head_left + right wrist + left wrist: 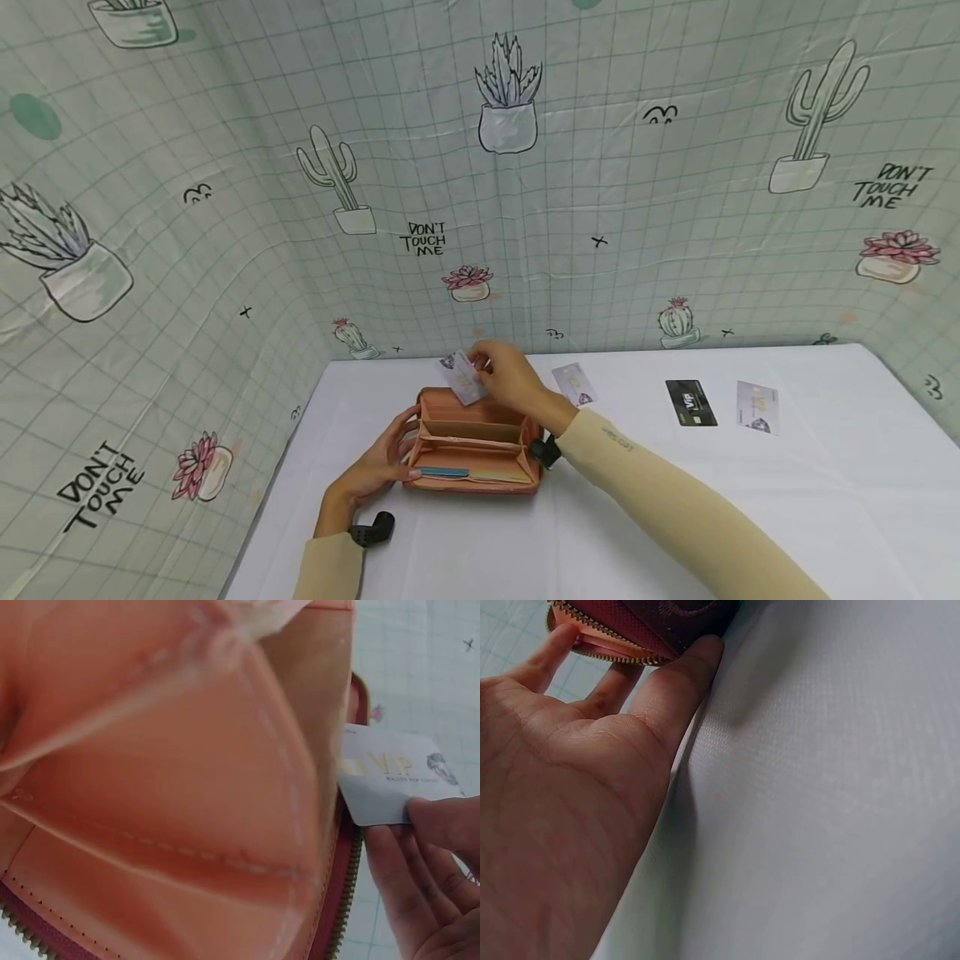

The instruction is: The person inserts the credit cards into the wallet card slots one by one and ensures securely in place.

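An orange-lined zip wallet (480, 488) lies unzipped on the table, its pleated compartments spread. My left hand (375, 471) grips the wallet's left end, thumb at the front corner and fingers along the side. In the left wrist view the same hand (592, 772) meets the wallet's brass zip edge (630, 652). Over the wallet's back wall, my right hand (510, 379) pinches a silver VIP card (461, 379) between thumb and fingers. The right wrist view has this card (390, 780) close to the back edge. A blue card (444, 472) sits in the front slot.
Behind the right wrist lies another silver card (575, 383). Farther right on the white table (637, 508) are a black VIP card (691, 403) and a silver VIP card (757, 408). A cactus-print cloth (585, 192) rises behind and to the left.
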Demonstrator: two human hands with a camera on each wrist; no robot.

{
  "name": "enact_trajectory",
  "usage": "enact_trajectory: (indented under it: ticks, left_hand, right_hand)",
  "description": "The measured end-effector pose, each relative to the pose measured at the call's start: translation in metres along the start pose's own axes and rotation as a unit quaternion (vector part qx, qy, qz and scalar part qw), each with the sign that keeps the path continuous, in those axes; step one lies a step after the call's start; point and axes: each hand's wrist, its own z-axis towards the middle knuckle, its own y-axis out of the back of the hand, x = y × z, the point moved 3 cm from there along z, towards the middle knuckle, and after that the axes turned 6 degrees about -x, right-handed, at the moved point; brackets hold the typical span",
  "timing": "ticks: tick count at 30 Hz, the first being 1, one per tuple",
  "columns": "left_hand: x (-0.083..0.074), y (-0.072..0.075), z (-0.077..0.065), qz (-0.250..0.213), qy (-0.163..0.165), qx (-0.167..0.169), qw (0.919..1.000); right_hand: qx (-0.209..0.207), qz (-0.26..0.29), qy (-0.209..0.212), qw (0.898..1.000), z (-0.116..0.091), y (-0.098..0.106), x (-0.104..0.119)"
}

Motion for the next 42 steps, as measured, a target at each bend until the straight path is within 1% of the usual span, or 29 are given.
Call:
enact_trajectory:
  ticks: [4, 8, 12, 16, 22, 26, 33, 42]
  left_hand:
    - [0.001, 0.000, 0.000, -0.001, -0.006, 0.003, 1.0000]
    - [0.001, 0.000, 0.000, -0.004, -0.011, 0.008, 0.9999]
    - [0.001, 0.001, 0.001, -0.007, -0.010, 0.008, 0.9999]
    - [0.001, 0.001, 0.001, -0.004, -0.010, 0.007, 0.9999]
    - [0.001, 0.001, 0.000, 0.004, 0.000, 0.004, 1.0000]
    - [0.002, 0.001, 0.000, 0.006, 0.005, 0.002, 1.0000]
    - [0.002, 0.001, -0.001, 0.010, 0.001, 0.001, 0.9999]
    - [-0.001, -0.001, -0.001, 0.000, 0.002, 0.003, 1.0000]
  right_hand:
    - [-0.006, -0.014, 0.035, 0.999, -0.001, -0.003, 0.004]
    - [-0.003, -0.033, 0.065, 0.997, -0.001, -0.006, 0.007]
    - [0.004, -0.043, 0.083, 0.996, -0.002, -0.010, 0.008]
    - [0.010, -0.050, 0.090, 0.995, -0.003, -0.012, 0.008]
    - [0.024, -0.073, 0.108, 0.991, -0.005, -0.016, 0.010]
    - [0.047, -0.098, 0.117, 0.987, -0.003, -0.019, 0.011]
    - [0.085, -0.137, 0.128, 0.979, 0.001, -0.023, 0.013]
    - [0.135, -0.186, 0.140, 0.963, 0.009, -0.027, 0.024]
